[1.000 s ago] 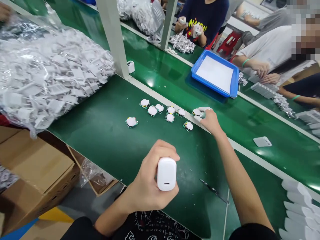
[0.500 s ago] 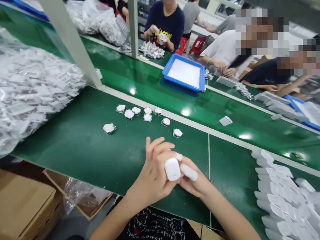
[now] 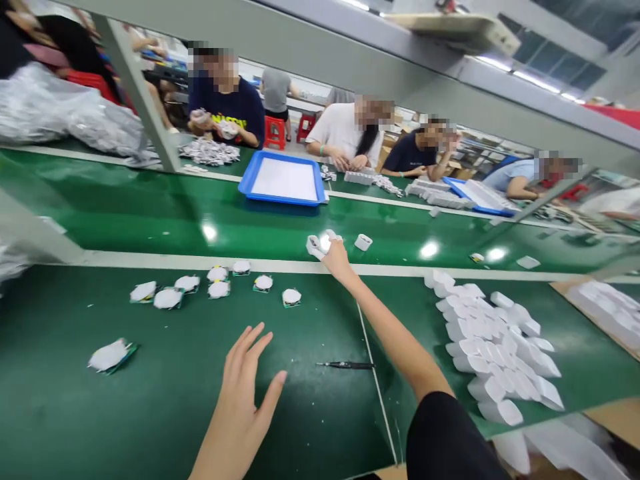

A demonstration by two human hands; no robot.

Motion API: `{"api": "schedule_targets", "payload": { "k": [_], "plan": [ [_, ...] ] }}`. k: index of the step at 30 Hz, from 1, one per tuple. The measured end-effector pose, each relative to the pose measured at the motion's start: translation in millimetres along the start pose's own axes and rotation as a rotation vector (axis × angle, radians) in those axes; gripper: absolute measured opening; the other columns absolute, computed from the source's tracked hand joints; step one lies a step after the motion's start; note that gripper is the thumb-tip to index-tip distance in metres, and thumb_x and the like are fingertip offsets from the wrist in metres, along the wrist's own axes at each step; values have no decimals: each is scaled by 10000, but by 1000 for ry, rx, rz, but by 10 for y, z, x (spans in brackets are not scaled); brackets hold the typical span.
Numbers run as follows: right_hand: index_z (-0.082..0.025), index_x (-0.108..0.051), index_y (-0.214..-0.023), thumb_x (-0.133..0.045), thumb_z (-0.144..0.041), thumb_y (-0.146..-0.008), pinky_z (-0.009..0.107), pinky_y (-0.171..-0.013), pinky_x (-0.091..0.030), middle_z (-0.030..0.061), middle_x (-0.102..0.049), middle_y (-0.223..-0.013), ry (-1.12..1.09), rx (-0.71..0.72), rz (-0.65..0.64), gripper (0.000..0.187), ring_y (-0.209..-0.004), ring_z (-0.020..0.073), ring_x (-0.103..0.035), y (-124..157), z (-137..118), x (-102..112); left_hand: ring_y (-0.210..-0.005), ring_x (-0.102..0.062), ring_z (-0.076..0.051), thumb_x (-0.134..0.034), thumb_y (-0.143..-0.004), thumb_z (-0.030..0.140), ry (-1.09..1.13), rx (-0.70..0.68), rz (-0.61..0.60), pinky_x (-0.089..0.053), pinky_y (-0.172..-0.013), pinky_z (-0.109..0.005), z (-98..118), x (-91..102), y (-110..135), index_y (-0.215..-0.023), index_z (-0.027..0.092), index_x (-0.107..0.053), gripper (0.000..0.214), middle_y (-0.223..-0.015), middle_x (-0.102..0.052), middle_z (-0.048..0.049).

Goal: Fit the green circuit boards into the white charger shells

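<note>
My right hand (image 3: 338,259) is stretched out over the green conveyor belt, its fingers closed on a small white plastic casing (image 3: 313,246). White covers show on its fingertips. My left hand (image 3: 247,381) is held over the green work surface, empty, its fingers spread. Just beyond it lie several small circuit boards with white pads on top, such as the nearest one (image 3: 291,297). One more board (image 3: 111,355) sits apart on the left. A thin black pen-shaped tool (image 3: 350,365) with a metal tip lies between my arms.
Another white casing (image 3: 363,242) stands on the belt. Rows of white shells (image 3: 485,333) cover the right side. Across the belt are a blue tray (image 3: 245,190) and several people at work. A grey beam (image 3: 300,50) crosses overhead.
My hands have parted. The right one has carried the white casing forward onto the belt; the left has come away with fingers open. The view has tilted up and turned right.
</note>
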State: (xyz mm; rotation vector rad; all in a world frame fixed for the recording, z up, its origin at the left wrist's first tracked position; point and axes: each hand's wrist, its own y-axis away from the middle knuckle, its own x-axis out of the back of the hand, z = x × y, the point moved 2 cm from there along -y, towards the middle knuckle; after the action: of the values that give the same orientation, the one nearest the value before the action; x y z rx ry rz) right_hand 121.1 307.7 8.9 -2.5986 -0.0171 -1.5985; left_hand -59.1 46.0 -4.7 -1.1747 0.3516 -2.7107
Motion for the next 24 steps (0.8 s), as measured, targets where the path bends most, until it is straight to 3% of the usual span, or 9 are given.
{"api": "schedule_targets", "payload": {
  "k": [4, 6, 9, 11, 13, 18, 20, 22, 24],
  "plan": [
    [-146, -643, -1008, -601, -333, -927, 392, -855, -532, 56, -669, -1046, 251, -136, -29, 208, -944, 182, -647, 698, 630, 765, -1188, -630, -288, -495, -944, 254, 37, -75, -87, -636, -818, -429, 33, -84, 11, -1308, 329, -515, 372, -1316, -619, -67],
    [-143, -633, -787, -618, -244, -898, 347, -759, -527, 29, -673, -832, 362, -248, -21, 150, -793, 162, -649, 1285, 988, 1185, -1150, -658, -279, -497, -945, 266, 38, -126, -156, -645, -792, -407, 62, -129, 28, -1298, 342, -530, 363, -1294, -646, -49],
    [-216, -455, -486, -591, -56, -731, 298, -522, -410, 53, -595, -572, 488, -393, 28, 323, -600, 221, -627, 2222, 1407, 1564, -1142, -663, -278, -511, -940, 274, 44, -186, -238, -654, -757, -380, 140, -219, 52, -1298, 351, -539, 368, -1290, -656, -33],
    [-248, -394, -487, -549, -3, -618, 283, -443, -315, 43, -557, -523, 542, -460, 63, 318, -533, 241, -598, 2701, 1600, 1605, -1130, -671, -269, -522, -934, 271, 65, -210, -251, -651, -772, -375, 223, -293, 55, -1294, 347, -549, 369, -1254, -678, -27],
    [-264, -354, -507, -515, 7, -570, 282, -438, -319, 36, -544, -516, 553, -474, 84, 321, -531, 245, -595, 2990, 1750, 1523, -1115, -679, -258, -524, -934, 277, 106, -231, -264, -643, -808, -383, 321, -373, 51, -1282, 336, -560, 356, -1210, -699, -23],
    [-251, -471, -665, -465, -117, -716, 327, -502, -437, 64, -586, -582, 520, -420, 170, 144, -577, 265, -622, 3182, 1847, 1255, -1191, -630, -246, -476, -951, 288, 268, -186, -442, -556, -985, -452, 529, -493, 103, -1187, 299, -611, 273, -1235, -678, -27],
    [-220, -536, -844, -454, -209, -823, 330, -531, -480, 60, -626, -646, 407, -276, 248, 85, -586, 246, -635, 3169, 1616, 1201, -1242, -588, -263, -469, -951, 328, 317, -60, -596, -539, -993, -474, 586, -520, 178, -1262, 322, -560, 325, -1340, -609, -41],
    [-225, -535, -966, -464, -242, -895, 297, -587, -521, 37, -657, -727, 142, 21, 243, 102, -611, 193, -649, 3097, 1213, 1142, -1275, -552, -296, -535, -912, 358, 391, 60, -735, -540, -968, -493, 640, -555, 259, -1396, 358, -421, 498, -1461, -493, -61],
    [-248, -540, -984, -465, -192, -928, 249, -638, -539, 19, -671, -818, -191, 367, 9, 109, -689, 146, -662, 2937, 740, 1034, -1289, -527, -319, -614, -852, 333, 496, 106, -780, -513, -984, -511, 674, -587, 299, -1452, 348, -322, 668, -1501, -435, -87]
  ]
}}
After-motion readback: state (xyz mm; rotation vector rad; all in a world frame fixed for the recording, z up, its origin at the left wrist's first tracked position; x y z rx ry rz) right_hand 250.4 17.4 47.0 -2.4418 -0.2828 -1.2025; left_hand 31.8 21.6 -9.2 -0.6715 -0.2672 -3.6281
